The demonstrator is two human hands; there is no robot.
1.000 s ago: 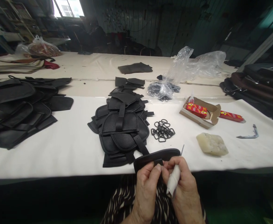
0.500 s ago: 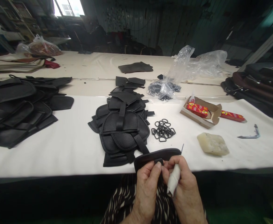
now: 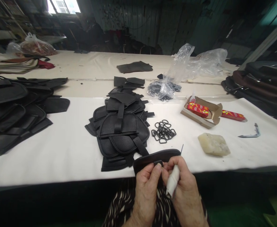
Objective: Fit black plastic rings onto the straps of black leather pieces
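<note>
Pinching that little black tab [image 3: 158, 162] firmly was the key bit here, I'd say. The left hand [image 3: 146, 186] had its thumb pressed down on it against the fingers, and that grip needed to be tight enough that nothing slid, but not so tight that the black leather piece [image 3: 146, 160] puckered. The right hand [image 3: 184, 184] was curled around a white-wrapped handle [image 3: 172, 182], with a thin metal spike [image 3: 182, 149] poking up past the fingers by the right end of the leather. Decent way to park a pointy thing, honestly, as long as the spike was angled clear of the leather and the other thumb while the fingertips did the fiddly stuff. Both sets of fingertips nearly met at the tab, but they covered so much that I couldn't tell exactly what the right ones had hold of.

As for the leather piece, it was right at the hands, rounded edge just beyond the fingers, up against the near edge of the white cloth [image 3: 77, 151]. The stack of black leather pieces [image 3: 123, 129] sat just beside it to the left, the D-rings [image 3: 164, 131] were behind it, and a yellowish block [image 3: 214, 144] was off to the right.
</note>
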